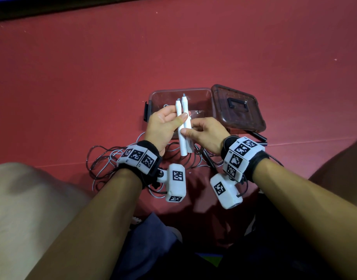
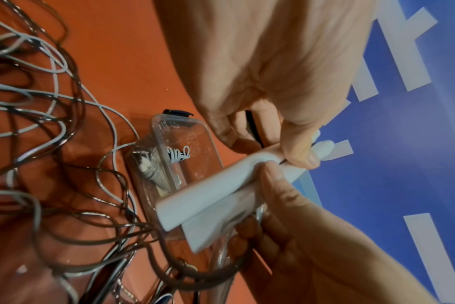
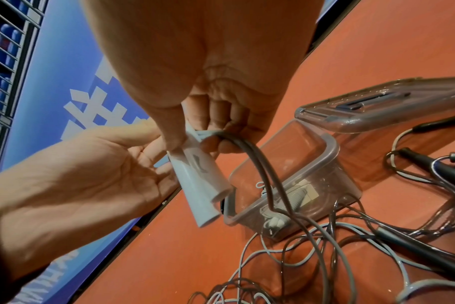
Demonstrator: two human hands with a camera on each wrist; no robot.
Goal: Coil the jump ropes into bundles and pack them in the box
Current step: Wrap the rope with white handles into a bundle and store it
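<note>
Handles: pair of white plastic jump-rope handles (image 1: 183, 126) above clear plastic box (image 1: 197, 93), rigid, light; we pinch them mid-length, left hand (image 1: 163, 126) and right hand (image 1: 208, 134); cord limp.

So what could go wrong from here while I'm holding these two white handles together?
1. The loose cords on the floor lie tangled, grey with dark, so coiling this rope may drag the other along.
2. The right hand pinches the handles and a cord loop at once; one handle could slip out of line.
3. The box already holds a bundle, so space may be tight.
</note>
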